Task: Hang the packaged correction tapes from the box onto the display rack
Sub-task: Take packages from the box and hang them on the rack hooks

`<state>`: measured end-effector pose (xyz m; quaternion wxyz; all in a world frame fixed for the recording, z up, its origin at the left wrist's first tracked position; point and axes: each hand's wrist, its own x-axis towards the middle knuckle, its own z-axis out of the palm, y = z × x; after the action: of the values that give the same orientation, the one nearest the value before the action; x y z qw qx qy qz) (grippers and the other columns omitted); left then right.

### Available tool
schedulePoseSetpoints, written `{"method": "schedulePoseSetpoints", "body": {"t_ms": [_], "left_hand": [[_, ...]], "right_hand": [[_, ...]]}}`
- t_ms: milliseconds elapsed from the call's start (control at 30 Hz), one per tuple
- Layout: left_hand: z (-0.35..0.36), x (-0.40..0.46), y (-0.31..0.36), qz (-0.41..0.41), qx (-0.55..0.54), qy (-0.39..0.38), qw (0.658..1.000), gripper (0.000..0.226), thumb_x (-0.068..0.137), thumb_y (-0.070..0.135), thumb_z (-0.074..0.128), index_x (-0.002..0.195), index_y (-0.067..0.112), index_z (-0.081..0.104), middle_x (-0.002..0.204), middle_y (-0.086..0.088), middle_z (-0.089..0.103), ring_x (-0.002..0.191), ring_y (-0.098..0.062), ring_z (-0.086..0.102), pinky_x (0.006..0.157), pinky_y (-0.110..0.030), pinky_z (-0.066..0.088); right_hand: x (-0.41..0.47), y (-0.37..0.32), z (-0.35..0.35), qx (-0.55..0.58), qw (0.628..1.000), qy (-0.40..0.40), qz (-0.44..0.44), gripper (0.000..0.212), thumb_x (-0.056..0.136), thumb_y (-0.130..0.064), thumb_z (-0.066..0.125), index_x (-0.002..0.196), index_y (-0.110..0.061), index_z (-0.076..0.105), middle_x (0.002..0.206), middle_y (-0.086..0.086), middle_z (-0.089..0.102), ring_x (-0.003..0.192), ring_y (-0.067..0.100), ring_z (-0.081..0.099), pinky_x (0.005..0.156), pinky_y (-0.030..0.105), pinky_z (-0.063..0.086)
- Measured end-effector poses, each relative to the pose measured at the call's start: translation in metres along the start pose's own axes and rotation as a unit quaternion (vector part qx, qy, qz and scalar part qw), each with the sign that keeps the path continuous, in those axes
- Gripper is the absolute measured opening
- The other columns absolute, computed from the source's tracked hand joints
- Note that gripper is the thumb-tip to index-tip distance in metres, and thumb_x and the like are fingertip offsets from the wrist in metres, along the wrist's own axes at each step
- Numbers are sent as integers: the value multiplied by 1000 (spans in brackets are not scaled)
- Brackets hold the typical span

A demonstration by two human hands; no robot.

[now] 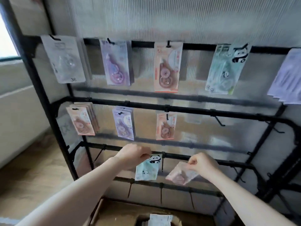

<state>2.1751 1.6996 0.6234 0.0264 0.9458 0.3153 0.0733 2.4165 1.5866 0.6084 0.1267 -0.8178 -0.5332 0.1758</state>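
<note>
Display rack (179, 110): a tall black frame against a ribbed translucent panel, with horizontal bars carrying hooks. The top two bars are mostly filled with hanging packs; the third bar down, where the work is going on, looks nearly bare, and the bar below it has only bare hooks.

Box (101, 212): cardboard, on the floor at the foot of the rack, at the bottom edge of view. More packs (160, 219) lie inside, so from here I would say the job is well along but not finished.

Left hand (133, 154): up at the third bar, fingers pinching the top corner of a pale green panda pack (147, 168), which hangs upright just beside a hook (162, 162). Whether its hole is already over a hook I cannot tell; the hand hides that spot.

Right hand (200, 163): a little lower and to the right, fingers curled, pinching the top edge of a pinkish pack (181, 174). This pack is tilted and hangs clear of the bar, not yet on anything.

Step in hand: seating the panda pack on the third bar, with the pink one waiting its turn.

Next move, as I judge it: let go of the panda pack once it sits square, then level the pink pack, line its hang hole up with a free hook further right and slide it on.
</note>
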Motion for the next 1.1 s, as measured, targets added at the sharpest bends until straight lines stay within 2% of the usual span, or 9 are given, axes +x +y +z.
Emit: {"method": "schedulePoseSetpoints", "body": {"t_ms": [100,167,267,400,467,600,767,1100], "left_hand": [[-35,5,16,-2,4,24,1000,20,96,29,44,100,19,61,93,2,66,74,-15,54,61,-23,34],[-54,6,25,-8,16,40,999,20,97,30,44,102,21,61,94,3,66,77,-17,58,61,-23,35],[-81,7,39,-17,26,59,998,20,96,29,44,101,21,61,95,3,67,74,-14,53,61,-24,35],[-104,2,52,-30,45,78,996,20,95,28,46,100,20,63,93,1,67,71,-14,48,58,-25,32],[-109,-3,55,-43,53,79,995,19,95,29,46,100,21,63,91,1,67,71,-15,47,54,-26,30],[-109,-14,53,-50,44,83,994,21,95,32,47,104,21,63,92,0,67,81,-22,59,58,-26,36],[-96,-20,31,-50,2,83,995,20,94,35,49,101,23,63,93,4,68,82,-20,61,67,-31,48],[-101,1,-40,-5,-17,87,996,18,92,34,54,101,23,65,92,3,68,78,-17,57,63,-28,43]], "right_hand": [[-7,0,-40,-28,998,46,-23,14,87,-29,64,73,-28,65,76,-15,62,66,4,58,49,18,36],[-12,1,-62,-30,997,63,-43,18,87,-29,64,71,-22,65,74,-11,58,63,4,53,49,17,34],[-18,7,-93,-11,996,73,-56,20,86,-29,64,69,-18,67,78,0,67,65,11,57,55,23,41],[-19,18,-122,16,991,92,-92,25,79,-23,72,59,-30,60,68,-7,66,68,13,64,66,37,56],[-21,18,-131,14,988,109,-107,21,78,-23,73,61,-30,61,70,-10,66,68,10,63,68,36,56],[-18,5,-131,12,985,121,-120,13,80,-24,72,69,-28,65,73,-13,65,71,6,61,66,29,52],[0,-28,-112,38,980,100,-165,5,83,-20,68,81,-23,72,78,-13,67,75,7,62,73,29,54],[52,-91,-91,69,971,141,-180,10,87,-18,63,92,-15,72,90,-7,68,83,10,62,78,29,52]]}}
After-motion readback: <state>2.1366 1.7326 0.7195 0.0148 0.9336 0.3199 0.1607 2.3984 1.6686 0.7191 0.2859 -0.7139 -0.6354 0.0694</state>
